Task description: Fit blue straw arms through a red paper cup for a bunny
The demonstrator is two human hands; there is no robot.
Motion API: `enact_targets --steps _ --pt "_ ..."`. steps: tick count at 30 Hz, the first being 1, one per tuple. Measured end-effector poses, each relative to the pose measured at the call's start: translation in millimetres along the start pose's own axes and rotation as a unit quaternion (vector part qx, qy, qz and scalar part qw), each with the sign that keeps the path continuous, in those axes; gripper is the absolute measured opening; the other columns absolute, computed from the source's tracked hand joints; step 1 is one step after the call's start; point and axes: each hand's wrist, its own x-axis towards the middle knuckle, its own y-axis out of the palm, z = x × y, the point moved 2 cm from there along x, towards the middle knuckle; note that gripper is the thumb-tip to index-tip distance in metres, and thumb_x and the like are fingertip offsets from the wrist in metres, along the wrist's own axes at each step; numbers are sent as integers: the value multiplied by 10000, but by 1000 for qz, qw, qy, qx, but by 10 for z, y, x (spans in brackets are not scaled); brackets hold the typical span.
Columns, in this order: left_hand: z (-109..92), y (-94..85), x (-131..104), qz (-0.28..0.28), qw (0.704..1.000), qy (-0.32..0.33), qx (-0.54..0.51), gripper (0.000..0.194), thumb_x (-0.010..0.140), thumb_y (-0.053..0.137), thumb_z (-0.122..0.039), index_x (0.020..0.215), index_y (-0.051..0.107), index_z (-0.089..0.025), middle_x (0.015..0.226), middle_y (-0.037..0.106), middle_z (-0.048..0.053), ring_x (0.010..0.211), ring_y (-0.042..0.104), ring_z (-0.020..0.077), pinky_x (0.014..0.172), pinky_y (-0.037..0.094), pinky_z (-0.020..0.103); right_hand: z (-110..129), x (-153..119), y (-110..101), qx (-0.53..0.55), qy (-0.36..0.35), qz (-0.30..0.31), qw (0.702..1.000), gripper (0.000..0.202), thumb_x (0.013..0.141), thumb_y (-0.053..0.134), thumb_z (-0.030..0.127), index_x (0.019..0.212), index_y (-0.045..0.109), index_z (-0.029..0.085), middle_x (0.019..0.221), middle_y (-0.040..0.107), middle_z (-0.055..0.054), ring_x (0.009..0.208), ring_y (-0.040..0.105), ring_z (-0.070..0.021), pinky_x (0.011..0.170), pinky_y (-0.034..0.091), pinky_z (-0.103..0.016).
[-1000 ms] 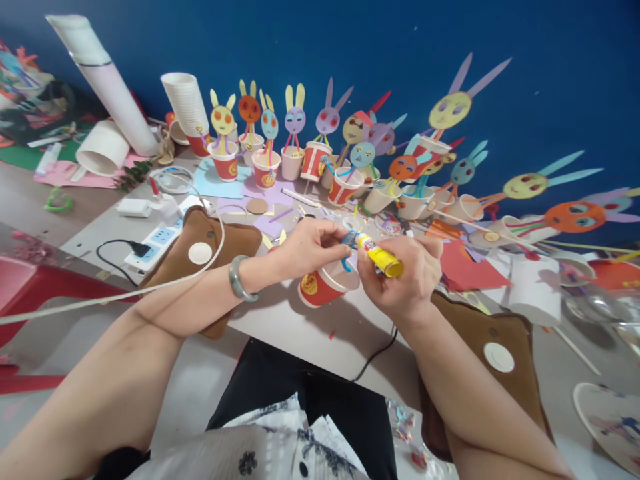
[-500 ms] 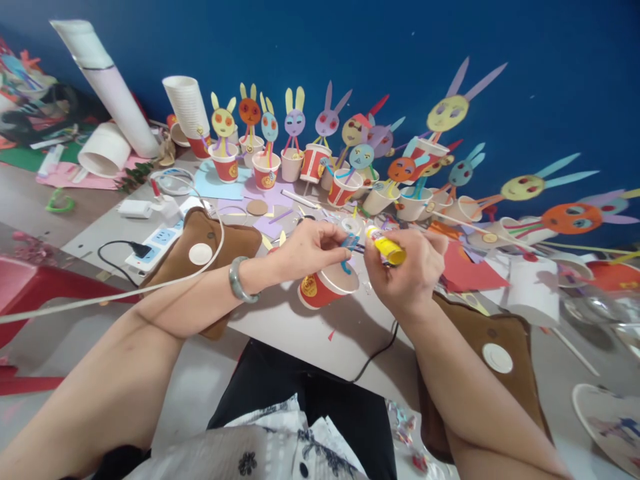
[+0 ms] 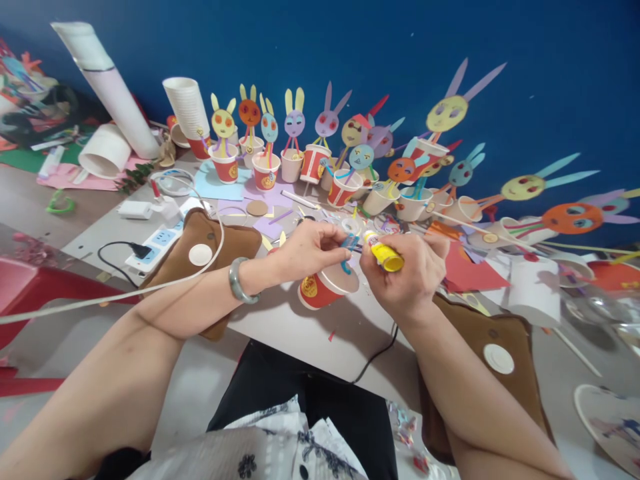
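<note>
My left hand (image 3: pixel 314 252), with a bangle at the wrist, pinches a blue paper strip (image 3: pixel 346 265) between thumb and fingertips. The strip is curled at its lower end and hangs by the rim of a red-and-white paper cup (image 3: pixel 325 288), which stands tilted on the table beneath. In my right hand (image 3: pixel 407 273) is a yellow glue stick (image 3: pixel 386 255), gripped by closed fingers. Its pale upper end is close to the strip; whether they touch I cannot tell. A thin dark thing between the two hands is too small to make out.
Several paper rabbits in cups, one a purple rabbit (image 3: pixel 327 123), line the blue wall. A power strip (image 3: pixel 163 239) and white cable (image 3: pixel 219 230) lie left. Brown cushions (image 3: pixel 220 250) sit under both forearms. Red paper (image 3: pixel 467 267) and scraps lie right; a cup stack (image 3: pixel 185 107) stands behind.
My right hand and the glue stick have shifted very slightly left and down. My left hand keeps its pinch on the blue paper strip, and the cup is unmoved.
</note>
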Motion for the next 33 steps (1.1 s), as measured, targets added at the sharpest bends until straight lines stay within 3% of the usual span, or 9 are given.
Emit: enact_targets --steps 7,14,19,27,33 --pt "5 -4 10 3 1000 -12 8 119 749 708 -235 765 671 -123 680 625 0 605 526 81 570 420 216 77 -29 15 28 -13 42 999 190 916 679 261 1020 522 239 778 702 13 623 639 -163 734 432 -355" --pt "-1 6 -3 4 1000 -6 0 142 746 732 -238 728 643 -129 648 598 -15 589 519 71 571 428 206 2 -37 5 26 40 -10 999 188 917 675 268 1034 529 245 752 688 -1 620 634 -196 695 424 -381" --pt "45 7 0 8 1000 14 23 81 738 711 -165 811 721 -131 657 646 -9 597 550 77 579 441 198 129 -22 -10 41 -3 8 999 250 915 702 261 1097 533 239 822 724 -9 639 666 -186 712 441 -366" --pt "55 4 4 11 1000 -1 0 119 758 735 -231 764 683 -124 671 649 -1 608 565 74 590 454 197 73 -14 -39 -22 56 9 998 152 935 667 312 1007 547 253 733 700 -22 593 625 -209 687 449 -405" --pt "80 0 15 10 1000 10 -7 97 751 718 -219 772 681 -132 697 655 2 628 564 78 596 450 199 108 -30 -7 20 -3 41 999 145 932 661 280 1000 538 247 747 696 10 596 631 -167 703 444 -368"
